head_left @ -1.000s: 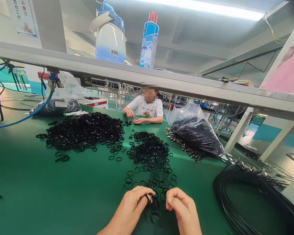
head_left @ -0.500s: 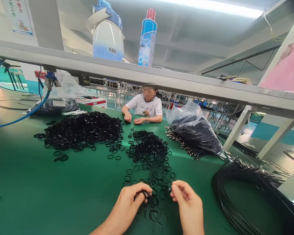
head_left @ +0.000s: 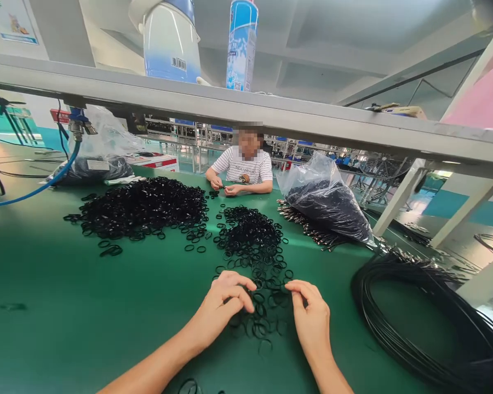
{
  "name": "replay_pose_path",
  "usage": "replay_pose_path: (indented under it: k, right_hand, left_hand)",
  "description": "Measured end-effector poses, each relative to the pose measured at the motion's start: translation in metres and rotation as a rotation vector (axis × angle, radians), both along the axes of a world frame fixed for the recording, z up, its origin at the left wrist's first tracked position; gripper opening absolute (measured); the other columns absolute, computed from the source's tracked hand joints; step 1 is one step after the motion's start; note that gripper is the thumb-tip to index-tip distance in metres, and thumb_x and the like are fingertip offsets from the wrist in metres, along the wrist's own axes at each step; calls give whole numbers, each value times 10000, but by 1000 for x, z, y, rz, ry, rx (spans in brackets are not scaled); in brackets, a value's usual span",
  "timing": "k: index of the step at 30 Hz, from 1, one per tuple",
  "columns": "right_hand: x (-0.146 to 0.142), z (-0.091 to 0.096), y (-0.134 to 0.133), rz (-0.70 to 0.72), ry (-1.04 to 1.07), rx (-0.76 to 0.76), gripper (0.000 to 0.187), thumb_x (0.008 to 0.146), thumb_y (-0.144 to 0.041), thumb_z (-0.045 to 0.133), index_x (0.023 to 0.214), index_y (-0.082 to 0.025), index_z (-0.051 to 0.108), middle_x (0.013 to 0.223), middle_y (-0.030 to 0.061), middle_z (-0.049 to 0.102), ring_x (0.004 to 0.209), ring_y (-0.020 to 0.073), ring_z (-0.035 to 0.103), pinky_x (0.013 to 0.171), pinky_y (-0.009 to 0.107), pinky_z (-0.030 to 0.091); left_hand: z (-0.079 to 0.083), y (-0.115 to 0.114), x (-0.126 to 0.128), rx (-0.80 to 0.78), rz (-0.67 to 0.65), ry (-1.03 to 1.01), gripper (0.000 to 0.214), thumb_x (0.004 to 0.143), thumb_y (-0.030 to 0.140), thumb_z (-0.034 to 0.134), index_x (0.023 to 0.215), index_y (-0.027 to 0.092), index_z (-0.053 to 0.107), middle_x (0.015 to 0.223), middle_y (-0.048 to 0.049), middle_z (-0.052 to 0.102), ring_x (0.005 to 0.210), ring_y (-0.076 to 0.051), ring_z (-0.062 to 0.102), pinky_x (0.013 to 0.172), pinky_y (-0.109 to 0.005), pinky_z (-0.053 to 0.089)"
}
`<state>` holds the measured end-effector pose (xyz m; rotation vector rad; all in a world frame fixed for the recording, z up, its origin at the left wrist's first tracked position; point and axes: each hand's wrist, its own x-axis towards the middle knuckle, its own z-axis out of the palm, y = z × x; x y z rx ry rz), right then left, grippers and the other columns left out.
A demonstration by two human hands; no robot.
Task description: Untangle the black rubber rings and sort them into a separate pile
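Note:
My left hand point(head_left: 229, 295) hovers over the near end of a trail of black rings point(head_left: 261, 312), its fingers apart and nothing visible between them. To the right of that trail, my right hand point(head_left: 310, 309) has index finger and thumb stretched toward the rings, with a small gap between the tips. Whether those tips touch a ring is hard to make out. Farther up, the trail thickens into a small heap of black rings point(head_left: 252, 235). A much bigger heap of the same rings point(head_left: 143, 208) lies to the left. Some rings point(head_left: 189, 386) lie at the bottom edge.
A clear bag of black parts point(head_left: 328, 202) rests on cables at the right. Nearer is a coil of black cable point(head_left: 370, 323). Another bag point(head_left: 98, 158) and a blue hose point(head_left: 57, 183) are at left. A co-worker point(head_left: 246, 167) sits opposite, beyond an overhead shelf point(head_left: 230, 106).
My left hand has let go of the black ring it held and spread its fingers. My right hand's pinch has loosened, its fingers reaching forward. The view has tilted down.

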<state>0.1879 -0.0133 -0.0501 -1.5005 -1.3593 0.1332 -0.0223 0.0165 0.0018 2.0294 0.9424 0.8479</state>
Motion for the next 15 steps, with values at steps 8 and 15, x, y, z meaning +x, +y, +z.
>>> replay_pose_path:
  k: [8, 15]
  right_hand:
    - [5, -4, -1, -13, 12, 4, 238, 817, -237, 432, 795, -201, 666, 886, 59, 665, 856, 216, 577, 776, 338, 442]
    - [6, -10, 0, -30, 36, -6, 240, 796, -225, 425, 787, -198, 663, 873, 56, 663, 815, 213, 574, 737, 325, 431]
  left_hand:
    - [30, -9, -10, 58, 21, 186, 216, 827, 309, 519, 949, 278, 695, 1188, -33, 575, 1120, -240, 446, 989, -428, 316]
    - [43, -78, -79, -214, -107, 303, 249, 826, 282, 544, 1044, 341, 651, 1234, 7, 555, 1136, -222, 477, 993, -358, 349]
